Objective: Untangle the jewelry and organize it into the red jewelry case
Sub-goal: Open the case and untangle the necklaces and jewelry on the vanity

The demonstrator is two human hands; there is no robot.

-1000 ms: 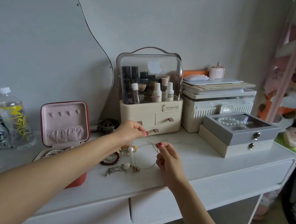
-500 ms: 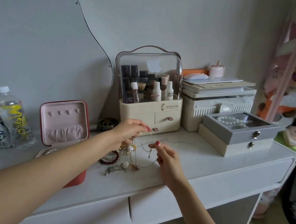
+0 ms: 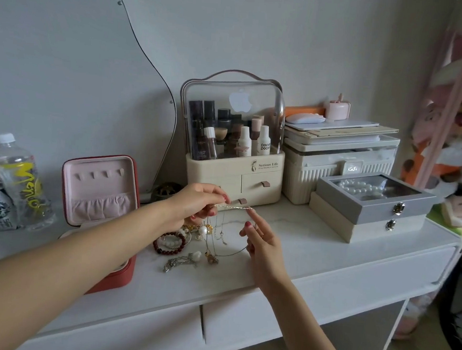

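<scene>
The red jewelry case (image 3: 115, 277) stands open at the left of the white desk (image 3: 328, 252), its pink-lined lid upright. A tangled jewelry pile (image 3: 206, 234) lies to its right, with a dark red beaded bracelet (image 3: 168, 243), a silver chain (image 3: 179, 262) and pearl pieces. My left hand (image 3: 195, 205) pinches a thin chain (image 3: 233, 207) above the pile. The chain runs level to my right hand (image 3: 260, 241). The right index fingertip touches its end, and a lower loop leads into the curled lower fingers. More strands hang down into the pile.
A water bottle (image 3: 19, 182) stands left of the case. Behind the pile are a cosmetics organizer (image 3: 233, 169), a ribbed white storage box (image 3: 339, 168) and stacked grey and cream jewelry boxes (image 3: 372, 209). A wavy mirror (image 3: 67, 81) leans on the wall. Plush toys sit at the far right.
My left hand has lifted the chain a little. The chain now stretches level between both hands, and my right index finger has straightened up to it.
</scene>
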